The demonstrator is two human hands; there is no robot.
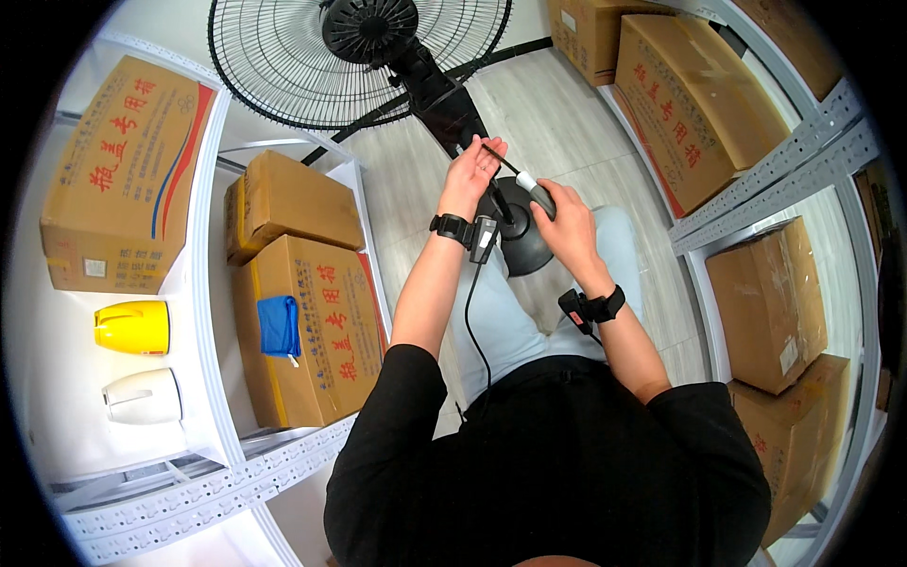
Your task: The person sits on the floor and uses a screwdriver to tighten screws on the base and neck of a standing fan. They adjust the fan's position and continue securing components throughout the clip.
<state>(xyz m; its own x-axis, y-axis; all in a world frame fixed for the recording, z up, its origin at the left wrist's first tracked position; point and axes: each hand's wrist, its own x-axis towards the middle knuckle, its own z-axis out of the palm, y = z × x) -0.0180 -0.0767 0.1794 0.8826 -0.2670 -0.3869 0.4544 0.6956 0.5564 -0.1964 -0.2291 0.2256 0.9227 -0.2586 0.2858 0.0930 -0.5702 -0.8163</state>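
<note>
My right hand [567, 227] is closed around the dark grey end of a screwdriver-like tool with a grey and white handle [527, 181]. Its thin dark shaft [499, 158] points up and left, and the tip reaches over the fingers of my left hand [472, 177]. That hand is palm up with its fingers stretched out; whether a small part lies on them is too small to tell. Just beyond both hands rises the black post of a standing fan [444, 99], and its round base [525, 248] sits on the floor below them.
White metal shelves hold cardboard boxes [316, 331] on the left and more boxes [694, 118] on the right. A yellow mug [132, 327], a white mug [144, 396] and a blue pouch [279, 326] rest at left. A black cable [479, 340] hangs from my left wrist device.
</note>
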